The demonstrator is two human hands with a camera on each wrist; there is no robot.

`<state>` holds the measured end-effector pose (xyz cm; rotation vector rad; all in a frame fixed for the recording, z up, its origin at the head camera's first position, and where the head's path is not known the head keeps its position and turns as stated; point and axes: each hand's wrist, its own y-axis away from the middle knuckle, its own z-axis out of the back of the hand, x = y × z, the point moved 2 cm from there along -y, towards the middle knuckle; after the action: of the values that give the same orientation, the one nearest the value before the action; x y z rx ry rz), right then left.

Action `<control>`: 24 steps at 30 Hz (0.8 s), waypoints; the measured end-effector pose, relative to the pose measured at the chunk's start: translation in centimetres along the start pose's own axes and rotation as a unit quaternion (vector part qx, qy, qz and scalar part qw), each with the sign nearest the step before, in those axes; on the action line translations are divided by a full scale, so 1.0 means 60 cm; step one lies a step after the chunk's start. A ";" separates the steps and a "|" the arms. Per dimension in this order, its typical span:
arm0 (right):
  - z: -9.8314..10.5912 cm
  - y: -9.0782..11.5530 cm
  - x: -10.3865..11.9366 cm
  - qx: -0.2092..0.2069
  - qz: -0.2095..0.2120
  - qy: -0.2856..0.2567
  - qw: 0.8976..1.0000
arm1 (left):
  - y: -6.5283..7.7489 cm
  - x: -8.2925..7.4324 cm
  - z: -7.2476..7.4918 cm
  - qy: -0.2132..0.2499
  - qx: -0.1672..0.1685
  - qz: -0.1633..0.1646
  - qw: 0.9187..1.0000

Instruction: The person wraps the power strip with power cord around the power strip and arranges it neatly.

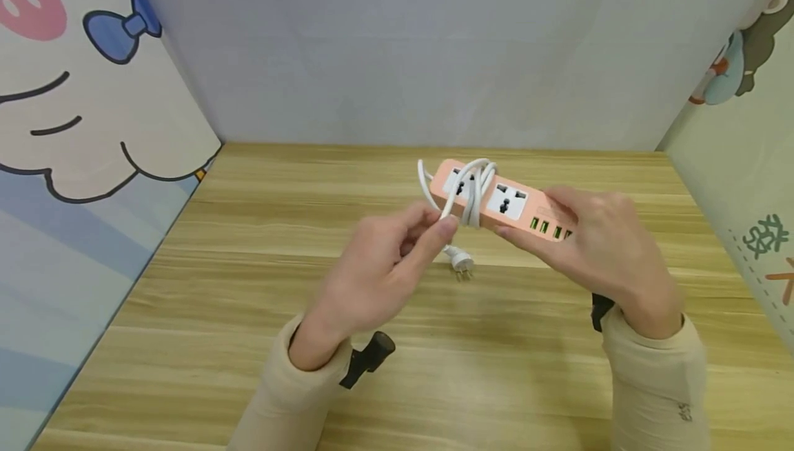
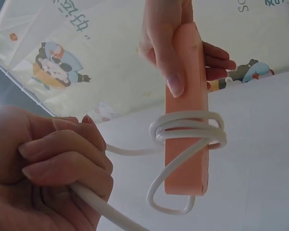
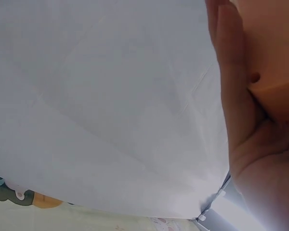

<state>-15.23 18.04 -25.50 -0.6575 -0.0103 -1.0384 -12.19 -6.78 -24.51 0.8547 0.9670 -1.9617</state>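
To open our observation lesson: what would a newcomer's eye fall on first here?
Probably the peach power strip, held over the table by the right hand, white cord looped around it. The left hand pinches that cord, the plug just below. Next, the cartoon at the head view's left.

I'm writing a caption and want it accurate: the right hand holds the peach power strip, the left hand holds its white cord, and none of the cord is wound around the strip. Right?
Not quite: some of the white cord is wound around the peach power strip, as the left wrist view shows. The right hand does hold the strip, and the left hand the cord.
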 end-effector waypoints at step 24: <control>0.002 -0.015 0.036 -0.161 0.001 -0.033 0.986 | -0.004 -0.013 -0.034 -0.065 0.054 -0.080 0.993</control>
<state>-14.77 16.07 -24.28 -0.9855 0.1034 -1.0256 -11.56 -4.72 -24.77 0.7159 0.8828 -2.1936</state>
